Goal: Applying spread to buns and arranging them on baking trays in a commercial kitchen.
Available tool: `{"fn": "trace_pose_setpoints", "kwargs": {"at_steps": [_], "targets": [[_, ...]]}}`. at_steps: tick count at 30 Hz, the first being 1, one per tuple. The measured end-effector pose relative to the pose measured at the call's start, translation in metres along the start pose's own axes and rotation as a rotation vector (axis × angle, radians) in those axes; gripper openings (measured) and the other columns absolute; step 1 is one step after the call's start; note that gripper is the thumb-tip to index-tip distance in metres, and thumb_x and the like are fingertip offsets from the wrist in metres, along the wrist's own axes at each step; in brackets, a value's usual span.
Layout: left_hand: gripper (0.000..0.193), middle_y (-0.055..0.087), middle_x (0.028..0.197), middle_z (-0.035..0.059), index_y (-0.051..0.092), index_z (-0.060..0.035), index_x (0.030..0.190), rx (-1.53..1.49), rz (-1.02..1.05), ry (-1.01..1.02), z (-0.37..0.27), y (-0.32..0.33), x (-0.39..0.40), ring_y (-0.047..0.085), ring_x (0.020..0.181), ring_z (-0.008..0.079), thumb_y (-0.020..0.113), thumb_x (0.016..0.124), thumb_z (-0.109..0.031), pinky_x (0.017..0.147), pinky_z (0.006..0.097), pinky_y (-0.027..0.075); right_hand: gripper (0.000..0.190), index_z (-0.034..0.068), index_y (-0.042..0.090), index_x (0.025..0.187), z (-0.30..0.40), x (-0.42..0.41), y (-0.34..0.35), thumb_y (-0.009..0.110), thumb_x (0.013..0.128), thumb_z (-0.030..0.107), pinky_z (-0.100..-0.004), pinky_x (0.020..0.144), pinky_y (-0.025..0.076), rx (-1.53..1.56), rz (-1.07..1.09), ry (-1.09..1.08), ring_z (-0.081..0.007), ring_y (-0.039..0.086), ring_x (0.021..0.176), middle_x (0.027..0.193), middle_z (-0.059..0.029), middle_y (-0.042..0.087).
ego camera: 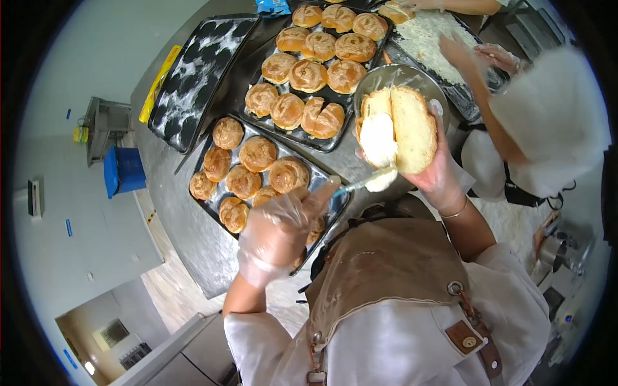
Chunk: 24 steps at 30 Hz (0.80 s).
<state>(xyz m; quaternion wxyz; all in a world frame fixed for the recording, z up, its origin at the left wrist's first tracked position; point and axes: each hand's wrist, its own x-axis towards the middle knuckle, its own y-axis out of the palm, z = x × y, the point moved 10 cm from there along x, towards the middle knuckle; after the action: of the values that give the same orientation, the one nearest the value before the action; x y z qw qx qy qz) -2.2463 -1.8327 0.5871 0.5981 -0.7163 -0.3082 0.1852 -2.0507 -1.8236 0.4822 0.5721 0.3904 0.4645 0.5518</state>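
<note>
My left hand [282, 227], in a clear plastic glove, holds a spatula [355, 186] with a bluish handle. White cream [381, 179] sits on the spatula's tip, at the lower edge of a split bread bun [414, 130]. My right hand [442, 169], also gloved, holds this bun opened out, cut faces up. A thick patch of white cream [378, 140] lies on its left half; the right half shows bare crumb. Behind the bun is a metal bowl [400, 72] with cream smears on its inner wall.
Browned buns fill two dark trays [316, 144] [323, 176] on the metal table [169, 202]. A powdered dark tray [193, 82] lies left, beside a yellow package [160, 84]. At right, a co-worker's gloved hands [463, 53] are over a tray of white crumbs [429, 41]; another person's arm [463, 6] reaches in above.
</note>
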Motion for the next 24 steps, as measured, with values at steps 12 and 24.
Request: {"fn": "trace_pose_setpoints", "kwargs": {"at_steps": [12, 24], "targets": [[0.036, 0.066, 0.090, 0.0064, 0.066, -0.0094, 0.123, -0.431, -0.279, -0.171, 0.041, -0.025, 0.025, 0.056, 0.070, 0.0103, 0.060, 0.089, 0.002, 0.061, 0.0290, 0.050, 0.051, 0.004, 0.046, 0.138, -0.021, -0.005, 0.013, 0.039, 0.102, 0.039, -0.0421, 0.108, 0.039, -0.007, 0.056, 0.062, -0.0244, 0.053, 0.124, 0.135, -0.0118, 0.054], [0.066, 0.062, 0.083, 0.0106, 0.059, -0.0231, 0.131, -0.037, -0.050, -0.105, -0.014, 0.002, -0.025, 0.063, 0.072, 0.0291, 0.059, 0.072, 0.005, 0.062, 0.0396, 0.052, 0.048, 0.004, 0.049, 0.135, -0.014, 0.037, 0.021, 0.039, 0.102, 0.037, -0.0422, 0.102, 0.045, -0.120, -0.119, -0.112, -0.0231, 0.058, 0.117, 0.130, -0.0110, 0.058]]}}
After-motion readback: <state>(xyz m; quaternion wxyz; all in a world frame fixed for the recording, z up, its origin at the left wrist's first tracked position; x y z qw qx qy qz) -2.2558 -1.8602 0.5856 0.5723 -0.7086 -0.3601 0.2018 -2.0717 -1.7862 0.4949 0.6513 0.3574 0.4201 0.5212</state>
